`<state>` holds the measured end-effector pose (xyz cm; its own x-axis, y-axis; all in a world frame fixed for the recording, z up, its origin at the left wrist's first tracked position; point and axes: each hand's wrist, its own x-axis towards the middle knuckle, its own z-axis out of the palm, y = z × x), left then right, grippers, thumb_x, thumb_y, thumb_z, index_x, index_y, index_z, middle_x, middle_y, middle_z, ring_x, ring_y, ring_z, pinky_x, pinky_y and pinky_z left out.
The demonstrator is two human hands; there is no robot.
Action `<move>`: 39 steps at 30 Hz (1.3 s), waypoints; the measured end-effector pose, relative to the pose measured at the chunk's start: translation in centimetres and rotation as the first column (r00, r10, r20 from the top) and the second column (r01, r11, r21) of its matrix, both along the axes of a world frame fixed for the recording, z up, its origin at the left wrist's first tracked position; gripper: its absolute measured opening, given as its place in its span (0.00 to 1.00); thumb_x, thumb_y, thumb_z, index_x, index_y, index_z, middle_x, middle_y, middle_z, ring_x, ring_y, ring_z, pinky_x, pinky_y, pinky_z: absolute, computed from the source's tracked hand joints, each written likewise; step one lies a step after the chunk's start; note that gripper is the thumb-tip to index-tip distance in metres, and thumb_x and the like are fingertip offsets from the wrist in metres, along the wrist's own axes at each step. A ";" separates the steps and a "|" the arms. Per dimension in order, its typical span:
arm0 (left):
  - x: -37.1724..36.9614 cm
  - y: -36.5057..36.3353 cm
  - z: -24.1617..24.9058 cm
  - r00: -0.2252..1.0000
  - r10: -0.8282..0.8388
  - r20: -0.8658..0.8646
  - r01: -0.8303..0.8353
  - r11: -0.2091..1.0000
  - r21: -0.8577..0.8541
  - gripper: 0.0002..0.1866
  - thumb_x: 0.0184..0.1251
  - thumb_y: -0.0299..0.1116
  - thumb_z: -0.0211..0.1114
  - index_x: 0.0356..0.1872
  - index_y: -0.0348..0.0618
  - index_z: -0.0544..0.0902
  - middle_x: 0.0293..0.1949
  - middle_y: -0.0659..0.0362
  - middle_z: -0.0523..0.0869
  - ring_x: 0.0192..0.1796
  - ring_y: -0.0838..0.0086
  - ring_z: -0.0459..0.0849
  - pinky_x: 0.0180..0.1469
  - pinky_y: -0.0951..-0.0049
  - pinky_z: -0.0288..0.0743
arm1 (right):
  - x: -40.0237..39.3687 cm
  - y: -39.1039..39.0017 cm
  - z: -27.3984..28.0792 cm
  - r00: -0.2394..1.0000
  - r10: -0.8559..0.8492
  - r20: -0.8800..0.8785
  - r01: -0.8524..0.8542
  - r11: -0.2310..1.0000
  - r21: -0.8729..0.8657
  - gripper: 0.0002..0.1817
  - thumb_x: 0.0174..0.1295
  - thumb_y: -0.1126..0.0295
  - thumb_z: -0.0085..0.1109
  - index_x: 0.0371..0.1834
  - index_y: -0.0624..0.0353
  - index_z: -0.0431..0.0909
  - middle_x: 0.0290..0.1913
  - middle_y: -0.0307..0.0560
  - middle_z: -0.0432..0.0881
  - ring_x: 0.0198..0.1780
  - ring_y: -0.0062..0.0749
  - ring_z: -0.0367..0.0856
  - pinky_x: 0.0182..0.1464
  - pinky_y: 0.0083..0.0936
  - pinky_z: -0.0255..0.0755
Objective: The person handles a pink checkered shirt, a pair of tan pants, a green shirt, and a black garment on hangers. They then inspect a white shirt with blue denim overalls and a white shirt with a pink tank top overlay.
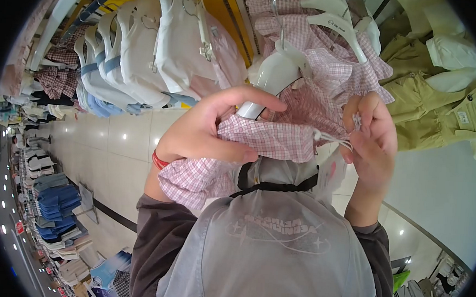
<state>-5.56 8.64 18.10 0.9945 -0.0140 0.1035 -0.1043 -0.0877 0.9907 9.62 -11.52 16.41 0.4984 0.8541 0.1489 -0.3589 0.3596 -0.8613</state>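
Note:
A pink checked garment (pixel 282 140) hangs on a white hanger (pixel 277 74) in front of my chest. My left hand (pixel 209 125) is wrapped round its shoulder part, with the thumb on the cloth and the fingers near the hanger's arm. A puffed sleeve (pixel 195 181) hangs below that hand. On the right, my right hand (pixel 367 132) pinches a thin white cord (pixel 331 138) beside the garment's edge, its fingers bent together. A pale tag partly shows under the cord.
White tops (pixel 173 41) on hangers line the rail at upper left. More pink checked garments (pixel 332 34) hang just behind the held one. Olive-green clothes (pixel 442 106) hang at right. Folded jeans (pixel 57 205) are stacked at lower left.

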 end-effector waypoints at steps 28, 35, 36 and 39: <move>3.6 1.1 -2.5 0.994 0.074 0.084 -0.110 0.787 0.606 0.06 0.54 0.28 0.64 0.34 0.45 0.80 0.31 0.57 0.68 0.30 0.67 0.70 0.34 0.74 0.66 | 2.1 5.3 -3.5 0.733 0.073 0.676 0.168 0.944 -0.284 0.05 0.54 0.79 0.56 0.34 0.62 0.75 0.32 0.43 0.80 0.30 0.25 0.80 0.30 0.19 0.73; 3.9 1.5 -3.6 0.989 0.112 0.092 -0.144 0.809 0.571 0.05 0.54 0.30 0.65 0.31 0.45 0.78 0.30 0.57 0.66 0.30 0.68 0.69 0.33 0.73 0.66 | 1.9 6.3 -4.9 0.792 0.102 0.602 0.052 0.971 -0.233 0.08 0.51 0.79 0.59 0.35 0.62 0.75 0.32 0.44 0.79 0.33 0.26 0.81 0.35 0.21 0.75; 4.0 1.6 -3.6 0.990 0.117 0.083 -0.144 0.818 0.557 0.05 0.54 0.30 0.65 0.31 0.45 0.78 0.30 0.57 0.66 0.30 0.68 0.69 0.33 0.73 0.66 | 2.0 6.3 -4.8 0.787 0.122 0.604 0.029 0.972 -0.233 0.08 0.51 0.79 0.59 0.35 0.62 0.75 0.31 0.44 0.79 0.34 0.26 0.81 0.35 0.22 0.75; 4.1 1.7 -3.4 0.990 0.123 0.066 -0.139 0.836 0.530 0.05 0.54 0.30 0.65 0.30 0.45 0.78 0.30 0.58 0.67 0.30 0.67 0.69 0.33 0.73 0.66 | 1.7 6.7 -4.9 0.659 0.114 0.744 0.107 0.964 -0.242 0.10 0.49 0.78 0.62 0.36 0.62 0.75 0.31 0.44 0.79 0.34 0.28 0.81 0.36 0.22 0.75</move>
<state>-1.48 10.32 14.70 0.9878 0.0554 0.1455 -0.0809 -0.6156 0.7839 11.34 -4.81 11.46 0.3090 0.9158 0.2565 0.4435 0.0998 -0.8907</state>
